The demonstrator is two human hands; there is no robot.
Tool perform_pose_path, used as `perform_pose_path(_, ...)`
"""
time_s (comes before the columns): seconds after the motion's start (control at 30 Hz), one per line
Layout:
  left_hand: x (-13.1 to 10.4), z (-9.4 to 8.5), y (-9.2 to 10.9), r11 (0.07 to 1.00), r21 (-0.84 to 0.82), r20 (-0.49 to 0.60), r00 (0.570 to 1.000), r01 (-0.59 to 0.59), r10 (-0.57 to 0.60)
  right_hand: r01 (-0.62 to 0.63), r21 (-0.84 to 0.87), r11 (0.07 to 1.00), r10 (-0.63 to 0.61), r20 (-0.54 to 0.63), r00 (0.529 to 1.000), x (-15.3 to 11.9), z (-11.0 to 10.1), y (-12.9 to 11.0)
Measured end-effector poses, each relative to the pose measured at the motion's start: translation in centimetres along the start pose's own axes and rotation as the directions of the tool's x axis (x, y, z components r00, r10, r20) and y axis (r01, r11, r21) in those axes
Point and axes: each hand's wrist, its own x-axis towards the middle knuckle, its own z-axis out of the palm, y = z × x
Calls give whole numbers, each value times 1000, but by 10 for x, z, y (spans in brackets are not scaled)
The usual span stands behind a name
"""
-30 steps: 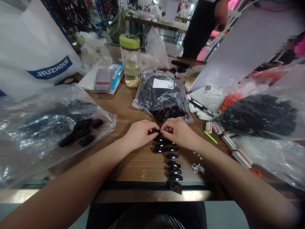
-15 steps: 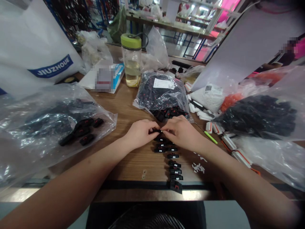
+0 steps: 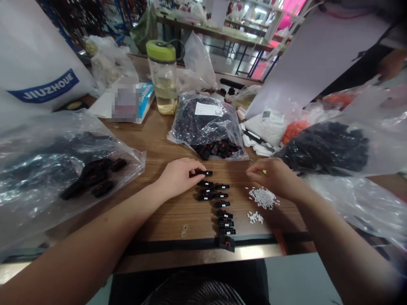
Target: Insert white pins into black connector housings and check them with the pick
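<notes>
left hand (image 3: pixel 182 176) pinching small black rectangular plastic connector (image 3: pixel 207 173) at center, right hand (image 3: pixel 274 174) fingers curled together, above small white plastic pegs (image 3: pixel 264 198), right of center

Wooden table (image 3: pixel 152 220), black connectors (image 3: pixel 226 224), white pieces (image 3: pixel 263 198) (two piles), green-lidded bottle (image 3: pixel 163 78)

Diffuse, moderate indoor light; glare on the metal edge of my worktop (image 3: pixel 152 220) and crinkled plastic; wide-angle stretching of my forearms; corners dark and soft at right.
</notes>
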Motion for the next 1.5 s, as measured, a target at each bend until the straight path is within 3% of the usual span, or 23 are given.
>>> perform_pose_path(0.17, 1, -2, 2, 1000, -4, 11, 1000, 9, -9, -182, -77, 980, 192, 145, 971, -26, 3, 17)
perform_pose_path(0.33, 1, -2, 0, 1000, 1, 19, 1000, 5, -5, -162, -168, 972, 188, 155, 970, -27, 10, 10)
perform_pose_path(0.57, 0, -2, -1, 1000, 8, 17, 1000, 10, -10, -297, 3, 955, 293, 160, 943, -29, 15, 12)
perform_pose_path(0.8, 1, -1, -1, 1000, 6, 5, 1000, -3, 3, -240, -53, 969, 243, 73, 967, -34, 20, 7)
perform_pose_path(0.93, 0, 1, -3, 999, -8, 7, 999, 31, -31, -314, 173, 934, 307, 62, 950, -26, 23, 1)
perform_pose_path(1.0, 0, 2, -3, 999, -16, 2, 999, 42, -42, -272, 280, 921, 268, 54, 962, -16, 23, -8)
perform_pose_path(1.17, 1, 0, 0, 999, -12, 7, 999, 37, -37, -14, 412, 911, 17, -3, 1000, 17, 24, -48)
perform_pose_path(1.3, 0, -2, 3, 999, 2, -3, 999, 41, -41, 111, 362, 925, -121, 4, 993, 42, 33, -71)
perform_pose_path(1.5, 0, -1, 3, 999, 17, 6, 999, 50, -50, 150, 305, 940, -176, 59, 983, 57, 45, -74)
